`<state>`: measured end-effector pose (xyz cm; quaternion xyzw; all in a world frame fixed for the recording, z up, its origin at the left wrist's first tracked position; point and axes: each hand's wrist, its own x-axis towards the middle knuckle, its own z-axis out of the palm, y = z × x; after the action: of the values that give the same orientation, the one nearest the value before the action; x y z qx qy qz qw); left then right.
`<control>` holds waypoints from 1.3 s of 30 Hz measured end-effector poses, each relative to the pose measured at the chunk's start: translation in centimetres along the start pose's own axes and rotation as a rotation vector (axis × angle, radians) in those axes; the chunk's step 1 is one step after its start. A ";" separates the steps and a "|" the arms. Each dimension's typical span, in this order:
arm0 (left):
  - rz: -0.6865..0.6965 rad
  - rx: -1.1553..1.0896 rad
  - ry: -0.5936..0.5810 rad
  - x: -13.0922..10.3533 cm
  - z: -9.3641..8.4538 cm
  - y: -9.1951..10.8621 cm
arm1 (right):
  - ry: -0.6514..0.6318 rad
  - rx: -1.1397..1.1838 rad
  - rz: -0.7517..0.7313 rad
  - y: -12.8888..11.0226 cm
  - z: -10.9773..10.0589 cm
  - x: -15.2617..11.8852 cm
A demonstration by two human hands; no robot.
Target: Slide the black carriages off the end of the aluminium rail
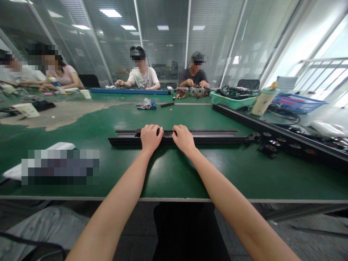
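Note:
A long black rail (pixel 217 140) with a channel-like, silvery inner strip lies lengthwise across the green table in front of me. My left hand (pixel 151 138) grips it near the middle, fingers curled over the far side. A short gap to the right, my right hand (pixel 183 138) is closed on the same rail, thumb and fingers bent. Dark bits show at the fingertips of both hands, too small to make out. Just left of my left hand, a small dark piece (pixel 138 132) sits in the channel.
Black fan-like parts (pixel 269 145) lie by the rail's right end. A longer black rail (pixel 272 127) slants along the right. Behind it stand a green basket (pixel 231 101) and a yellowish tumbler (pixel 263 101). A crumpled cloth (pixel 146 104) lies ahead; co-workers sit across the table.

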<state>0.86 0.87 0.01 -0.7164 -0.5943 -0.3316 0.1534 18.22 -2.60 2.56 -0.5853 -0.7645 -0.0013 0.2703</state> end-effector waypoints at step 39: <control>0.007 0.026 0.003 0.0 0.1 -0.1 | 0.000 -0.053 0.041 0.0 -0.2 0.0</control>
<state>0.78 0.96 -0.14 -0.7160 -0.5957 -0.3246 0.1648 18.31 -2.67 2.68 -0.6078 -0.7520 -0.0160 0.2547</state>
